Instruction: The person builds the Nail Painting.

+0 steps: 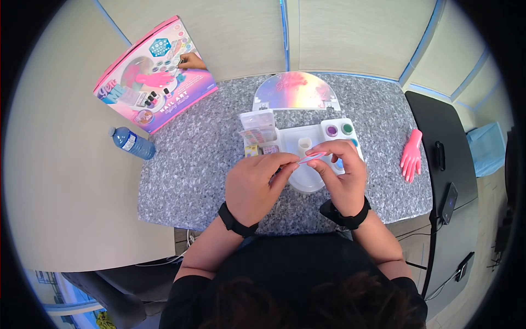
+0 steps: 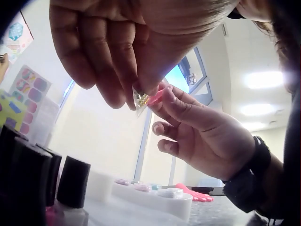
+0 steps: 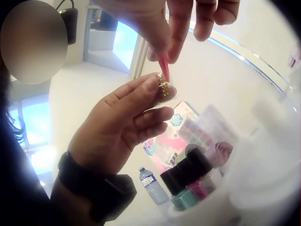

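Over the white tray (image 1: 307, 183), the left hand (image 1: 255, 183) pinches a small clear packet (image 3: 164, 89) with gold bits in it. In the left wrist view the packet (image 2: 140, 100) hangs between thumb and forefinger. The right hand (image 1: 344, 175) pinches pink tweezers (image 1: 313, 157), whose tips meet the packet in the right wrist view, where the tweezers (image 3: 164, 67) point downward. Whether the tips are inside the packet, I cannot tell.
Nail polish bottles (image 2: 73, 188) stand in the tray's left side, beside a clear case (image 1: 257, 122). Colour pots (image 1: 332, 130) sit at its right. A rainbow panel (image 1: 296, 90) lies behind. A box (image 1: 156, 74) and bottle (image 1: 133, 143) are left, a pink model hand (image 1: 411, 156) right.
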The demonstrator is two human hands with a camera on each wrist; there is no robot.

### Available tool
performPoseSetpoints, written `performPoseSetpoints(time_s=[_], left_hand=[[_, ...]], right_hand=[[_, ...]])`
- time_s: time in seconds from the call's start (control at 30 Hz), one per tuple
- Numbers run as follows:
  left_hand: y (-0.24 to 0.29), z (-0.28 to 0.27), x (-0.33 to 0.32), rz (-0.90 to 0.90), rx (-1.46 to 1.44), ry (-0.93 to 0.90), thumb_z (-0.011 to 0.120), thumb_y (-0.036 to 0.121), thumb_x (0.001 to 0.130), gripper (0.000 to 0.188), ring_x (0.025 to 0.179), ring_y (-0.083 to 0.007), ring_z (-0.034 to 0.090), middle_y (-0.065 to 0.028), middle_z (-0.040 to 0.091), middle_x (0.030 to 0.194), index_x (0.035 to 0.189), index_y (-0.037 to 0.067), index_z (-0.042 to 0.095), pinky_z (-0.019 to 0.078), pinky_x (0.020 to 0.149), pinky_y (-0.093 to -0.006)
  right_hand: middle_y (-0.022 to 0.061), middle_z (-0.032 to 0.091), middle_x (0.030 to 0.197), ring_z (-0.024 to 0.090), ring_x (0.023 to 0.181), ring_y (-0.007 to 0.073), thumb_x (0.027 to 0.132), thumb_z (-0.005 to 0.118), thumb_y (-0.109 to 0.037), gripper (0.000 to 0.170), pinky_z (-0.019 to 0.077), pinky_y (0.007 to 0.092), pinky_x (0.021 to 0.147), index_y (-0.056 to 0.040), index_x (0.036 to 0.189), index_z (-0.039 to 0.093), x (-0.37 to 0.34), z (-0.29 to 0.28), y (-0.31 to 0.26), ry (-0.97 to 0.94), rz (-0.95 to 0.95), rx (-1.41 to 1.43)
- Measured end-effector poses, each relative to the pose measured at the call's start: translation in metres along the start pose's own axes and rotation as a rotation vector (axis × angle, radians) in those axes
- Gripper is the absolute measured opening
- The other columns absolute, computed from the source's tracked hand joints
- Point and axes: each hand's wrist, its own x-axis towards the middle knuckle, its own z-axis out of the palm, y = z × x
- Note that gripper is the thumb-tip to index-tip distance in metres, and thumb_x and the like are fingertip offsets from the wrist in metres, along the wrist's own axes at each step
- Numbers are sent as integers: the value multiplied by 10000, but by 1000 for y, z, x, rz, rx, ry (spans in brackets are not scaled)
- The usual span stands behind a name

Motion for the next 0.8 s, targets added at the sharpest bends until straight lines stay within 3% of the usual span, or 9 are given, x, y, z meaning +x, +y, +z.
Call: performPoseSetpoints(time_s=[0.17,0.3,0.37,0.5,0.57,0.8], left_hand=[[-6,1,0,-17,-51,7,830,148,903,148,808,-267,762,-84,791,946,1045,114,809,574,703,-368],[-18,-9,9,-30,-42,-53,818,139,918,156,847,-233,771,-101,797,977,1060,77,800,581,745,-354],[-31,-19,13,-30,-69,132,770,135,973,146,873,-174,758,-92,806,988,1080,36,786,576,777,-340],[-71,-36,22,-145,-231,261,708,153,1032,153,817,-153,712,-94,804,1053,1094,29,771,559,761,-310],[-87,-39,26,-304,-481,293,586,255,1124,304,868,-99,666,-58,790,1082,1120,5,760,524,811,-284],[-135,-16,28,-390,-592,302,535,340,1144,387,887,-84,622,-53,778,1120,1156,21,754,491,812,-261]], right_hand=[[53,770,1010,657,979,288,883,820,-93,138,494,404,884,-78,1001,750,9,1,-4,-88,-88,-148],[79,749,985,652,993,325,875,805,-90,115,498,429,900,-74,972,746,29,11,-1,-169,-144,-159],[93,737,969,648,1003,351,860,790,-73,96,501,449,911,-74,942,740,41,21,4,-140,-169,-210],[95,738,963,647,991,350,844,784,-59,79,510,455,901,-73,910,743,55,41,18,-148,-166,-249],[90,736,952,646,978,346,837,790,-64,74,512,452,895,-75,899,750,59,50,24,-149,-160,-291],[61,739,959,635,1000,325,826,816,-101,68,506,445,915,-97,883,779,57,69,43,-223,-93,-475]])
